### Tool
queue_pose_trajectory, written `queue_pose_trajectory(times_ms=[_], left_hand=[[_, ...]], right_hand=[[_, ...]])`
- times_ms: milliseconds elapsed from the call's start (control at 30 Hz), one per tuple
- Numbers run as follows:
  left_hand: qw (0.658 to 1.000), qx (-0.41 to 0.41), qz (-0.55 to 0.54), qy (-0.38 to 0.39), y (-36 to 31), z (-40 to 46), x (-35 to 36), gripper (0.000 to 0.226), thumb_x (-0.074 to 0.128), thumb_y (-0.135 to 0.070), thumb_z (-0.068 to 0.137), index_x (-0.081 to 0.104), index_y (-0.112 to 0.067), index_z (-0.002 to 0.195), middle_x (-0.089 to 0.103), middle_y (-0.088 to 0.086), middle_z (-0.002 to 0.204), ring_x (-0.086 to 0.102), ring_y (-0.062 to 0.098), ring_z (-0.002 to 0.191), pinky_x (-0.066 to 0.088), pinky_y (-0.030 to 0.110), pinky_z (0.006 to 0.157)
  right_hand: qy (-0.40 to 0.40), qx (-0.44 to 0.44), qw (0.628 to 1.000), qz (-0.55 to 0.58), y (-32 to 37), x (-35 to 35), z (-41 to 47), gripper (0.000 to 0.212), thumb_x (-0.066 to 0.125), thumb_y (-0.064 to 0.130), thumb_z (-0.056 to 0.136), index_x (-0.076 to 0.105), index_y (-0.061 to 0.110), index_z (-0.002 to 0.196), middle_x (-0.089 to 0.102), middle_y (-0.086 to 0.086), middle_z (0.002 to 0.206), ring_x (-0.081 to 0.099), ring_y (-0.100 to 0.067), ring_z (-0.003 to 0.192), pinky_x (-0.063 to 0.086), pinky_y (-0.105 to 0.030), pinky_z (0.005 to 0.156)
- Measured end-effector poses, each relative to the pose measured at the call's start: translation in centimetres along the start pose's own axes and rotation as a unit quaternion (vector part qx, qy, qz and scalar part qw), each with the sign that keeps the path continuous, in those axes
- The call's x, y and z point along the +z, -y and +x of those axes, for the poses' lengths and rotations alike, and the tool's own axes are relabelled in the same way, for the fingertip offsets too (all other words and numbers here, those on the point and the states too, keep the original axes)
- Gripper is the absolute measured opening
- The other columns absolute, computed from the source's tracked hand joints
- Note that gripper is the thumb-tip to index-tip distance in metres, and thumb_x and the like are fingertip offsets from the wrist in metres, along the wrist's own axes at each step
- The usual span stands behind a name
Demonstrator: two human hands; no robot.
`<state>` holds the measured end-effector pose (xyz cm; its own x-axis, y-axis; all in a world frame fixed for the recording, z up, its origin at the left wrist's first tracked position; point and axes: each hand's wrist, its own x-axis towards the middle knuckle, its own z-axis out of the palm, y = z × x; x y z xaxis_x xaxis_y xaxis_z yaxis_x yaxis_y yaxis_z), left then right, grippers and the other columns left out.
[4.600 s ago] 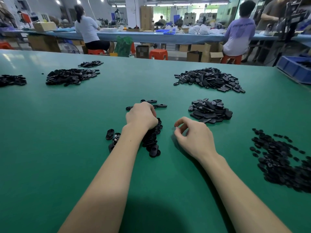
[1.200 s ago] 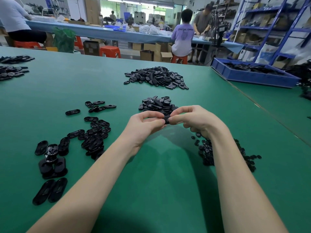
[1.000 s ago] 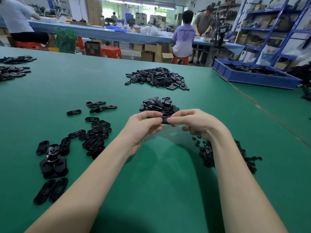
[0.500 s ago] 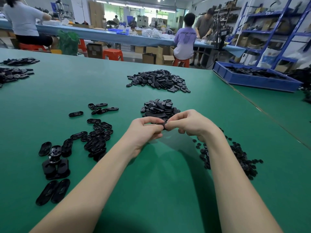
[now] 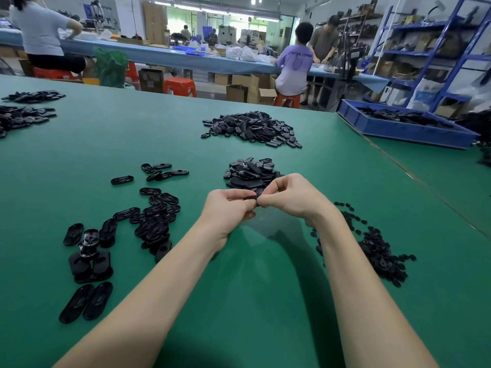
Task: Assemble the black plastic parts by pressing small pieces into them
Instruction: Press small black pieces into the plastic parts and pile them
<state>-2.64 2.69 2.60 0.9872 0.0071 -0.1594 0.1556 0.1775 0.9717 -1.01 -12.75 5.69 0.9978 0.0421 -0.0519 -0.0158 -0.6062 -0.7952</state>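
Note:
My left hand (image 5: 228,208) and my right hand (image 5: 289,197) meet above the green table (image 5: 239,288). Between their fingertips they pinch one black oval plastic part (image 5: 251,198), mostly hidden by the fingers. To the left lies a scatter of black oval shells (image 5: 156,221), open side up. A pile of small black pieces (image 5: 377,251) lies to the right, partly behind my right forearm. Just beyond my hands sits a small heap of black oval parts (image 5: 252,172).
A larger heap of oval parts (image 5: 252,128) lies farther back. More black piles (image 5: 24,115) sit at the far left. A blue bin (image 5: 398,128) stands at the back right by the table seam. People work at a long bench behind.
Since 4.6 s ago both hands left the table and came together on one part. Over the last second they stay joined, fingers shifting slightly on the part.

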Motion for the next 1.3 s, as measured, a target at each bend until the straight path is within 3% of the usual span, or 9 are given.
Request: queue_pose_trajectory(times_ms=[200, 333, 467, 600, 767, 900, 1000, 1100, 1300], left_hand=[[0.999, 0.009, -0.036, 0.000, -0.5, 0.7, -1.0, 0.014, 0.073, 0.001, 0.085, 0.074, -0.013, 0.089, 0.077, 0.004, 0.080, 0.072, 0.017, 0.073, 0.059, 0.023, 0.083], [0.997, 0.000, -0.080, -0.003, -0.4, 1.0, -1.2, 0.018, 0.071, 0.001, 0.088, 0.071, -0.010, 0.103, 0.076, 0.012, 0.095, 0.074, 0.020, 0.081, 0.058, 0.027, 0.088], [0.995, -0.004, -0.100, -0.001, -0.6, 1.4, -1.3, 0.018, 0.070, -0.001, 0.089, 0.069, -0.003, 0.107, 0.073, 0.013, 0.096, 0.072, 0.017, 0.082, 0.059, 0.021, 0.078], [0.997, -0.026, -0.047, 0.048, -0.3, 0.9, -0.9, 0.005, 0.067, -0.006, 0.092, 0.069, -0.008, 0.096, 0.073, 0.011, 0.101, 0.070, 0.017, 0.081, 0.059, 0.021, 0.076], [0.995, -0.030, 0.003, 0.090, -0.1, 0.6, -0.5, 0.005, 0.064, -0.011, 0.095, 0.069, -0.009, 0.096, 0.071, 0.008, 0.097, 0.067, 0.016, 0.078, 0.060, 0.022, 0.078], [0.995, -0.032, 0.017, 0.097, 0.0, 0.6, -0.5, 0.006, 0.063, -0.013, 0.096, 0.068, -0.010, 0.098, 0.071, 0.007, 0.097, 0.066, 0.017, 0.080, 0.060, 0.025, 0.082], [0.994, -0.033, 0.031, 0.101, -0.1, 0.4, -0.4, 0.008, 0.063, -0.014, 0.096, 0.068, -0.010, 0.101, 0.071, 0.006, 0.096, 0.065, 0.016, 0.076, 0.059, 0.031, 0.086], [0.993, -0.032, 0.041, 0.104, -0.2, 0.1, -0.3, 0.008, 0.063, -0.015, 0.096, 0.067, -0.011, 0.102, 0.070, 0.004, 0.093, 0.063, 0.015, 0.073, 0.059, 0.027, 0.079], [0.989, -0.020, 0.102, 0.106, -0.9, -0.1, -0.8, 0.003, 0.063, -0.017, 0.096, 0.066, -0.015, 0.096, 0.069, 0.004, 0.092, 0.063, 0.015, 0.073, 0.056, 0.023, 0.067]], right_hand=[[0.003, -0.097, 0.995, 0.019, 0.0, -0.6, 0.0, 0.015, 0.082, 0.020, 0.084, 0.074, 0.026, 0.095, 0.071, 0.008, 0.074, 0.057, -0.002, 0.061, 0.043, -0.011, 0.057], [-0.026, -0.111, 0.993, -0.039, -0.1, -0.6, 0.6, 0.015, 0.084, 0.023, 0.083, 0.076, 0.031, 0.092, 0.076, 0.010, 0.076, 0.058, 0.007, 0.057, 0.041, -0.006, 0.054], [-0.166, -0.076, 0.981, -0.062, -0.8, -0.4, 2.0, 0.012, 0.081, 0.042, 0.081, 0.078, 0.035, 0.089, 0.074, 0.018, 0.076, 0.064, 0.004, 0.072, 0.049, -0.022, 0.061], [-0.268, -0.034, 0.959, -0.085, 0.2, 0.7, 5.3, 0.022, 0.076, 0.049, 0.083, 0.080, 0.032, 0.096, 0.077, 0.015, 0.091, 0.069, -0.008, 0.091, 0.044, -0.023, 0.069], [-0.274, -0.001, 0.951, -0.144, 0.4, 2.3, 8.3, 0.023, 0.073, 0.049, 0.087, 0.080, 0.031, 0.099, 0.078, 0.008, 0.098, 0.070, -0.019, 0.100, 0.045, -0.026, 0.073], [-0.290, -0.006, 0.947, -0.140, 0.1, 2.5, 8.2, 0.028, 0.072, 0.052, 0.086, 0.078, 0.031, 0.105, 0.077, 0.011, 0.098, 0.070, -0.017, 0.099, 0.045, -0.027, 0.075], [-0.289, -0.024, 0.951, -0.111, 0.0, 2.5, 7.0, 0.025, 0.070, 0.053, 0.085, 0.077, 0.032, 0.097, 0.075, 0.014, 0.088, 0.068, -0.013, 0.090, 0.043, -0.026, 0.069], [-0.258, -0.038, 0.960, -0.098, -0.1, 2.8, 5.2, 0.018, 0.067, 0.050, 0.084, 0.075, 0.034, 0.088, 0.070, 0.020, 0.076, 0.066, -0.009, 0.080, 0.041, -0.021, 0.060], [-0.163, -0.063, 0.975, -0.134, -0.7, 3.0, 2.9, 0.008, 0.066, 0.036, 0.085, 0.073, 0.037, 0.083, 0.066, 0.022, 0.072, 0.063, -0.010, 0.080, 0.036, -0.019, 0.057]])
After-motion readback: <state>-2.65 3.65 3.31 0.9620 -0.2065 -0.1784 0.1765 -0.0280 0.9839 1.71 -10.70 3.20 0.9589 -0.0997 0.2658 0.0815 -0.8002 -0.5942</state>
